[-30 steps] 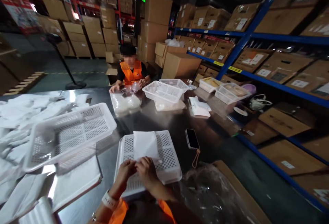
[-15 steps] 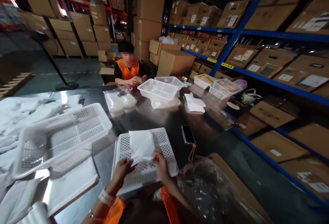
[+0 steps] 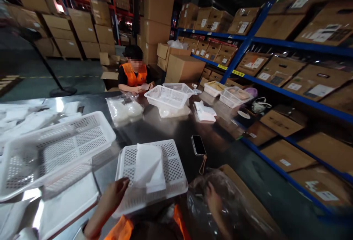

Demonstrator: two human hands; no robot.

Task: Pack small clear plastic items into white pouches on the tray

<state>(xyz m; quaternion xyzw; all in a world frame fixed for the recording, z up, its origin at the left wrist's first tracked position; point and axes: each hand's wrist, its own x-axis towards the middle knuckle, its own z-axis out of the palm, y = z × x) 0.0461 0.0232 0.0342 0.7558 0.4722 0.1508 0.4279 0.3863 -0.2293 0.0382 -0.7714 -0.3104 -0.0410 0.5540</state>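
Note:
A white sheet or pouch [image 3: 150, 166] lies folded on an upturned white perforated basket [image 3: 175, 159] in front of me. My left hand [image 3: 118, 192] is at the basket's left edge, its fingers closed together; whether they hold anything is too small to tell. Over to the right, my right hand [image 3: 213, 197] reaches into the clear plastic [image 3: 200, 188] in an open cardboard box [image 3: 242, 188]. Its fingertips are partly hidden by the plastic, so its grip cannot be made out.
A large white basket [image 3: 107, 137] stands at the left beside white packets [image 3: 33, 122]. A phone [image 3: 198, 145] lies right of centre. Across the metal table, a person in an orange vest [image 3: 134, 74] handles something small behind white baskets [image 3: 168, 96]. Shelving [image 3: 242, 52] stands right.
My right hand has left the white sheet and moved right into the plastic in the box. The left hand has drawn back left, off the sheet, which now lies folded on the basket.

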